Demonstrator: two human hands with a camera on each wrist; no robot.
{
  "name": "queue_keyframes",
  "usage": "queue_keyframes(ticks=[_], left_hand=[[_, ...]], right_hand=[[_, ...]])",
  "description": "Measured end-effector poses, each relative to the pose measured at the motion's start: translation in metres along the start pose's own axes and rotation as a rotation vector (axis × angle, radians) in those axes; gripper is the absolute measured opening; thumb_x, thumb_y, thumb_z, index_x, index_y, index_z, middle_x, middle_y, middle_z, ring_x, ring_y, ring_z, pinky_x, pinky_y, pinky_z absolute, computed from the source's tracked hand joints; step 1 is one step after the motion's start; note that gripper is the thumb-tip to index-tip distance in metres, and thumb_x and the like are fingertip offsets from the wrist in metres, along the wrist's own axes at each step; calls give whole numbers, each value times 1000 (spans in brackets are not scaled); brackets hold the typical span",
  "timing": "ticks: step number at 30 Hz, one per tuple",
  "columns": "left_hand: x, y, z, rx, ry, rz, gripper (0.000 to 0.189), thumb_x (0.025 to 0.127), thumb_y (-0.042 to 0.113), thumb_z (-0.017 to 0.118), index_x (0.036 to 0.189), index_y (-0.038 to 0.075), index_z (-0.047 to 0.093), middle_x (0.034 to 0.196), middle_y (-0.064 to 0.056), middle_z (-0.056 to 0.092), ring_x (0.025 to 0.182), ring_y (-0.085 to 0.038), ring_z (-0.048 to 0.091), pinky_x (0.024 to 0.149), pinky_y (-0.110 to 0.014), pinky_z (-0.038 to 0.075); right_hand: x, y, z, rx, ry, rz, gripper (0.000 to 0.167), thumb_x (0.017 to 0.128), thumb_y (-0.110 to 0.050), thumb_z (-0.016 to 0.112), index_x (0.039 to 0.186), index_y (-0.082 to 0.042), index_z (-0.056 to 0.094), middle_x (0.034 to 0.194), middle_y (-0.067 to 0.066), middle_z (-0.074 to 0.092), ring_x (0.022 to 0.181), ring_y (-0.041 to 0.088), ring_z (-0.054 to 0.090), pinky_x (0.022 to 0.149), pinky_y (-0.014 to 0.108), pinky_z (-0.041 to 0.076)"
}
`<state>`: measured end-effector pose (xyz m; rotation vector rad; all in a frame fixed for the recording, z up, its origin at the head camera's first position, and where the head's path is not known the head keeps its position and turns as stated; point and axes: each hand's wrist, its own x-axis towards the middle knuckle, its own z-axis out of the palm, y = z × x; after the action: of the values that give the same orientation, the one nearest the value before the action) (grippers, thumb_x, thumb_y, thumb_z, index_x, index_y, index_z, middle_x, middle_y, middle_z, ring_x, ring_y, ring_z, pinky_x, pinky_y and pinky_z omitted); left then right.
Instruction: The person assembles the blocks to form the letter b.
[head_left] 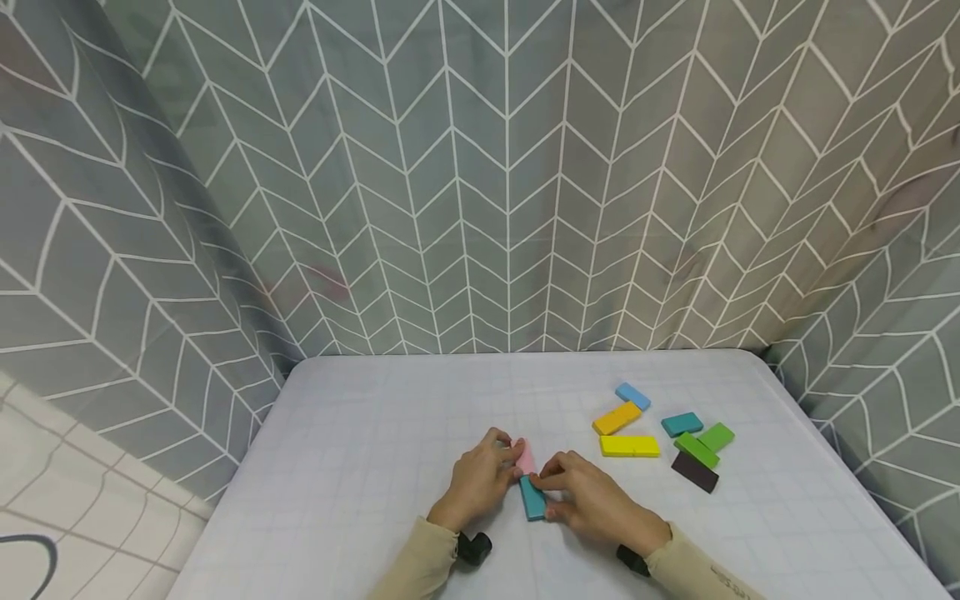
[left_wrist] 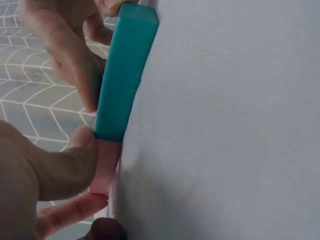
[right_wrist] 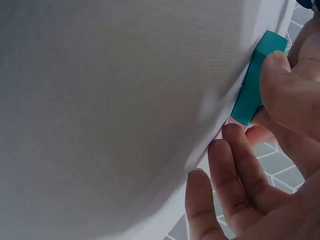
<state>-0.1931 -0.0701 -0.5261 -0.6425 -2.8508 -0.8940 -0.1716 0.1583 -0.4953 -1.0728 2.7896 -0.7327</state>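
The left hand point(head_left: 480, 477) is partly hiding the pink block point(head_left: 527, 458), while the head view's near edge is cutting off both sleeves point(head_left: 414, 560) and the right one's dark marking point(head_left: 731, 581) is proving illegible.

Curtained-off space, kind unclear: chevron curtains point(head_left: 480, 167) behind and beside a white table point(head_left: 360, 433).

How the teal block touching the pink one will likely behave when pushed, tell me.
The teal block is probably stiff, its edges straight. Lying flat, it should slide rather than roll. Its smooth faces may be slightly slippery.
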Motion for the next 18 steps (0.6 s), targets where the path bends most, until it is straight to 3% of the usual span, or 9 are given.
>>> queue_keyframes(ticks=[8,18], left_hand=[[7,-7,1,-97,13,-53,40,88,22,86,126,14,79,119,0,65,91,-18,66,69,-25,49],[15,-11,0,-106,12,-31,40,83,24,90,122,16,81,113,3,66,91,-16,65,72,-24,49]], right_hand=[[5,7,0,119,-6,22,45,86,-23,89,128,-10,78,117,-4,69,104,12,60,89,31,54],[7,8,3,91,4,37,53,85,-27,90,133,-10,75,117,-4,70,104,11,60,88,32,55]])
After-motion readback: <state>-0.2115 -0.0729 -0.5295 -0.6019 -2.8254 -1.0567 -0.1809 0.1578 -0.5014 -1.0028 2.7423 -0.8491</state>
